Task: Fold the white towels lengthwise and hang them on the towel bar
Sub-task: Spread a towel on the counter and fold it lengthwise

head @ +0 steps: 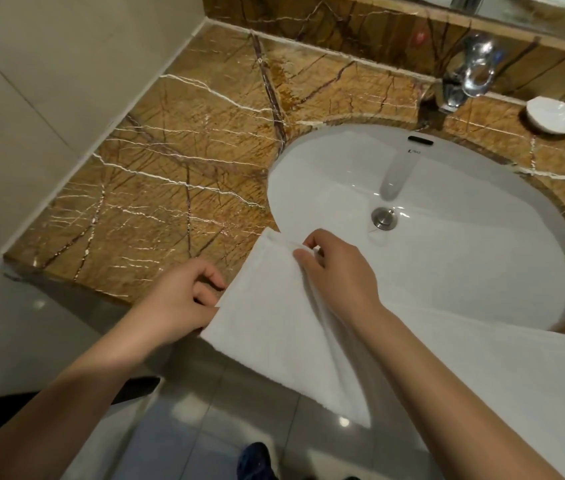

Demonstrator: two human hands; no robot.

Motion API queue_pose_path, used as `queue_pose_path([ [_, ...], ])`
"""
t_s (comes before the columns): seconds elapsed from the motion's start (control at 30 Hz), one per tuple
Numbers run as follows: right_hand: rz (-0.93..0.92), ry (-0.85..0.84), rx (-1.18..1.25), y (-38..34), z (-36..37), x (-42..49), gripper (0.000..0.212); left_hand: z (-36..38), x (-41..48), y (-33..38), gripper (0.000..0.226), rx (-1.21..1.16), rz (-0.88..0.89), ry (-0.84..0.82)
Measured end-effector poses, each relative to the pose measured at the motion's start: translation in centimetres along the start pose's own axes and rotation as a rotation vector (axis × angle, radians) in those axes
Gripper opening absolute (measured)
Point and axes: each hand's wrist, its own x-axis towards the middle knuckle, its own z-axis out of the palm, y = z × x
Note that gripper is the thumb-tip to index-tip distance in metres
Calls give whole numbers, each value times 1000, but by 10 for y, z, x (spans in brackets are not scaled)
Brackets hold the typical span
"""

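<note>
A white towel (274, 327) is held in the air over the front edge of the brown marble counter (156, 174), and a wide part of it drapes off to the lower right (502, 382). My left hand (184, 299) pinches the towel's left edge. My right hand (336, 268) grips the top edge near its far corner, fingers curled round the cloth. A fold line runs down the towel between my two hands. No towel bar is in view.
A white oval sink (482, 244) with a metal drain (384, 218) is set into the counter. A chrome tap (464, 77) stands behind it, a small white dish (552, 116) to its right. A tiled wall (32, 98) lies left, the grey floor (205, 427) below.
</note>
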Motion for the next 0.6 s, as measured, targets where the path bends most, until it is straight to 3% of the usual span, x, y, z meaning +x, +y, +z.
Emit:
queue_pose_path([
  [0.13, -12, 86, 55, -5, 2, 7, 8, -3, -3, 0, 34, -4, -9, -24],
  [0.3, -62, 62, -16, -16, 10, 9, 12, -12, -3, -3, 26, -49, -26, -77],
  [0.5, -79, 57, -46, -23, 16, 14, 16, -25, -7, 7, 20, 121, -90, -108],
  [0.53, -57, 42, -10, -24, 14, 15, 18, -28, -8, 8, 20, 266, -74, -52],
  [0.6, -8, -6, 111, -21, 4, 17, 22, -28, -13, 14, 23, 638, 35, 242],
])
